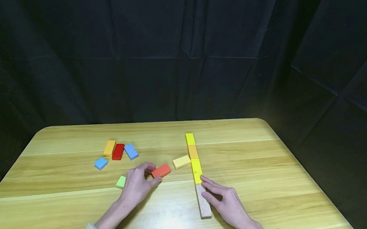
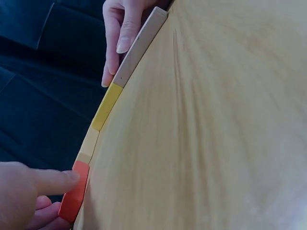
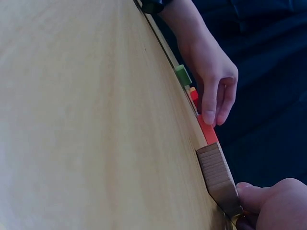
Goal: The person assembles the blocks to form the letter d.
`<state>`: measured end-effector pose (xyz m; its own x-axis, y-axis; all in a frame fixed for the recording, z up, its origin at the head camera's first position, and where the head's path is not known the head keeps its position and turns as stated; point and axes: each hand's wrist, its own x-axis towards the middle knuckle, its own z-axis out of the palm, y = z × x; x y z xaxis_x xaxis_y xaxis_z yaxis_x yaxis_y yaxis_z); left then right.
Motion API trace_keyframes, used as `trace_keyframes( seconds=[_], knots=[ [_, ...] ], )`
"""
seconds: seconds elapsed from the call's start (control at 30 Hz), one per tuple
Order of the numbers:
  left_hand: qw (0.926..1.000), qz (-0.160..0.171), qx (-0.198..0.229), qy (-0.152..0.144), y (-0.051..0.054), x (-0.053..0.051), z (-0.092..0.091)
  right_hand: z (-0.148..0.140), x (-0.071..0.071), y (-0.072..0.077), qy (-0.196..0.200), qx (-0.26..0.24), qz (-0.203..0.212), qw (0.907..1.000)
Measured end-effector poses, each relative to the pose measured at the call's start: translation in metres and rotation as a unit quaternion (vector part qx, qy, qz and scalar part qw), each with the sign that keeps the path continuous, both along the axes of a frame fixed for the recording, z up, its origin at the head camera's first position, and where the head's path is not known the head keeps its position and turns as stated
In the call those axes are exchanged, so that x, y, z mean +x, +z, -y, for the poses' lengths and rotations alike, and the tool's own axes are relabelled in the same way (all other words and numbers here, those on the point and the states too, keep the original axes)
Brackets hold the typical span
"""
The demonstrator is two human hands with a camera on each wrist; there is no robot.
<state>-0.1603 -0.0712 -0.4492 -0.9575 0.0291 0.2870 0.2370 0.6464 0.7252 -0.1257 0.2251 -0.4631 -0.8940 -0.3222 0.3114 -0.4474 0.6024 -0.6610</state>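
Black cloth with fold lines (image 1: 148, 85) hangs behind a light wood-grained table (image 1: 261, 159) with rounded corners. The left hand (image 1: 136, 182) is partly closed, pinching a red-orange rectangular block (image 1: 161, 171), seemingly of painted wood, between thumb and fingers. To handle it well, the grip should probably stay light and even at the block's ends, with small, slow adjustments keeping it low so that it does not knock the pale yellow rectangular block (image 1: 181, 162) just beyond. The right hand (image 1: 226, 200) has its fingers loosely bent, tips touching the bright yellow rectangular block (image 1: 196, 170) and the longer speckled grey-brown block (image 1: 202, 200); a gentle touch there would likely steady that line without skewing it. The red-orange block lies at the left hand's fingertips, on its right side, between that hand and the line, well apart from the right hand.
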Motion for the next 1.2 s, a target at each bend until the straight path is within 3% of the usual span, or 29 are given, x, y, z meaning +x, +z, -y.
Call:
trace_keyframes(
  seconds=[0.23,0.77,1.2],
  knots=[
    [0.9999,0.005,0.005,-0.01,0.001,0.003,-0.001,0.0,0.0,-0.001,0.003,-0.001,0.0,1.0],
    [1.0,-0.003,-0.006,0.004,0.002,-0.002,-0.013,-0.001,-0.001,-0.001,0.004,-0.005,0.004,1.0],
    [1.0,-0.003,0.002,-0.006,0.0,-0.004,-0.014,0.0,0.0,0.0,0.001,-0.007,0.01,0.9999]
  ],
)
